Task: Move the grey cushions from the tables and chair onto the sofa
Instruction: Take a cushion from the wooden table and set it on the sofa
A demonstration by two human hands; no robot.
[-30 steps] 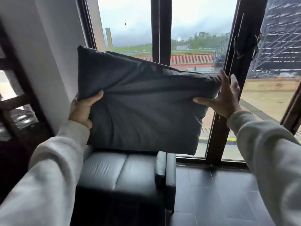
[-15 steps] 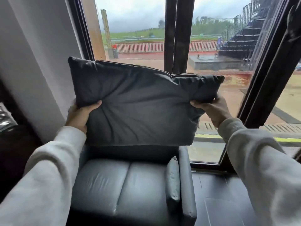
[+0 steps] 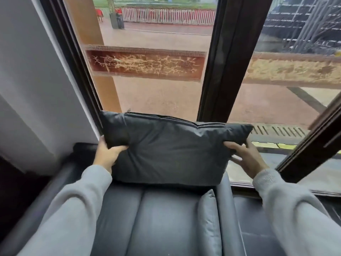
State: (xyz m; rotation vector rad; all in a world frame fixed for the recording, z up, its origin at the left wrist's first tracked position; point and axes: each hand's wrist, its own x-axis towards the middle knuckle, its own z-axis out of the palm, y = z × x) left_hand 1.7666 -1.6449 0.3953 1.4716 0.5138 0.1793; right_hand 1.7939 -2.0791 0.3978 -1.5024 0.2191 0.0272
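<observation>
Grey fabric fills the middle of your view: the grey cushion (image 3: pixel 171 152) stands upright on its lower edge at the back of the sofa (image 3: pixel 166 218) seat, leaning toward the window (image 3: pixel 156 71) behind it. Your left hand (image 3: pixel 108 154) is closed around the cushion's left side, thumb across the front. Your right hand (image 3: pixel 243 156) pinches the right corner, fingers (image 3: pixel 230 145) pressed into the fabric; it is a little blurred. Both arms wear pale grey sleeves (image 3: pixel 73 209). The sofa holds the cushion alone on its dark leather seat, between its padded armrests (image 3: pixel 209 218). A white wall (image 3: pixel 27 80) stands on the left.
</observation>
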